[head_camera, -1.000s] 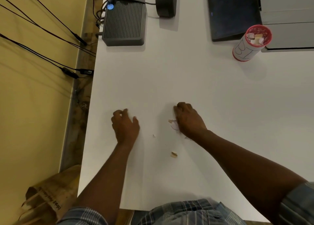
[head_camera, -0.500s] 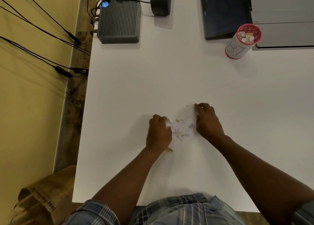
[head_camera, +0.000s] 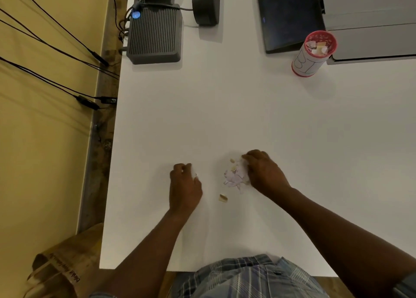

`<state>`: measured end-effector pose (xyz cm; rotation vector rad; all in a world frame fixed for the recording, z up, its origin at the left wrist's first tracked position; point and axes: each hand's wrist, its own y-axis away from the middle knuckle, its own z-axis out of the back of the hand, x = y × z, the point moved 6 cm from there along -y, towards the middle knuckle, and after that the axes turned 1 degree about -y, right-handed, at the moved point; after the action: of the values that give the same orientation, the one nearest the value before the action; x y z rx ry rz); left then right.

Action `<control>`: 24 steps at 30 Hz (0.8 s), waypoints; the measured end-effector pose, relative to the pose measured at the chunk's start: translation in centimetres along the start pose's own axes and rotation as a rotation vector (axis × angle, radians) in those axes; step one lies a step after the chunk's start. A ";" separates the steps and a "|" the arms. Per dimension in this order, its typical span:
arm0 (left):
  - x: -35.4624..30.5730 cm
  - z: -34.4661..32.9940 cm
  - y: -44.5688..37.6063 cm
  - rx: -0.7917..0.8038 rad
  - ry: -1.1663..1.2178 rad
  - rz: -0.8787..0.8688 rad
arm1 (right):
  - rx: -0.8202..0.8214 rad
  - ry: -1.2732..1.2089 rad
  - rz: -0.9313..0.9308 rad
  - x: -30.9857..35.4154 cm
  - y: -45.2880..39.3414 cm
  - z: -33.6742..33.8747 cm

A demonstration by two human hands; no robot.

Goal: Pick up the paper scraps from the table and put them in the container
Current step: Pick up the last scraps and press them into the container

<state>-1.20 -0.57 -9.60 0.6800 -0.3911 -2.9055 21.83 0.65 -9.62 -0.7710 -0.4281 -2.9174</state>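
Note:
A small pile of white and pale purple paper scraps (head_camera: 234,176) lies on the white table (head_camera: 225,108), near its front. My right hand (head_camera: 264,172) rests against the pile's right side, fingers curled over its edge. A single tan scrap (head_camera: 222,198) lies apart, just in front of the pile. My left hand (head_camera: 184,185) sits on the table left of the pile, fingers curled in, with a tiny white bit at its fingertips. The container (head_camera: 308,60), a white cup with a red rim, stands far back right and holds several scraps.
A grey ribbed box (head_camera: 155,36) with a blue light, a dark stand (head_camera: 206,2), a black tablet (head_camera: 290,16) and a grey device (head_camera: 371,23) line the table's back. Cables hang off the left edge. A brown paper bag (head_camera: 60,270) sits on the floor, front left.
My left hand has drawn back to the left, away from the pile it was touching. My right hand stays at the pile's right side, and the scraps sit more bunched against it.

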 end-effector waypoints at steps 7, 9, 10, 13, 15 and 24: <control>-2.1 -1.7 0.9 0.087 0.002 -0.065 | -0.005 -0.043 -0.212 -1.9 2.9 -0.5; -3.7 -2.9 1.8 0.122 0.011 -0.136 | 0.073 -0.053 -0.111 -0.2 3.2 -1.7; -4.4 -3.6 2.2 0.149 0.019 -0.168 | 0.105 -0.056 -0.072 0.5 3.3 -2.3; -5.7 -5.1 3.2 0.225 0.007 -0.220 | 0.135 -0.084 -0.094 0.9 3.5 -2.8; -5.3 -5.2 3.3 0.211 0.010 -0.193 | 0.109 -0.113 -0.139 0.4 3.5 -2.4; -3.1 -5.5 4.6 0.287 -0.053 -0.282 | 0.235 0.041 0.026 1.4 4.8 -3.8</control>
<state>4.38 -5.62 -11.78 0.7517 -0.7907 -3.1708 19.61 -5.07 -10.90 -0.6760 -0.7342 -2.7851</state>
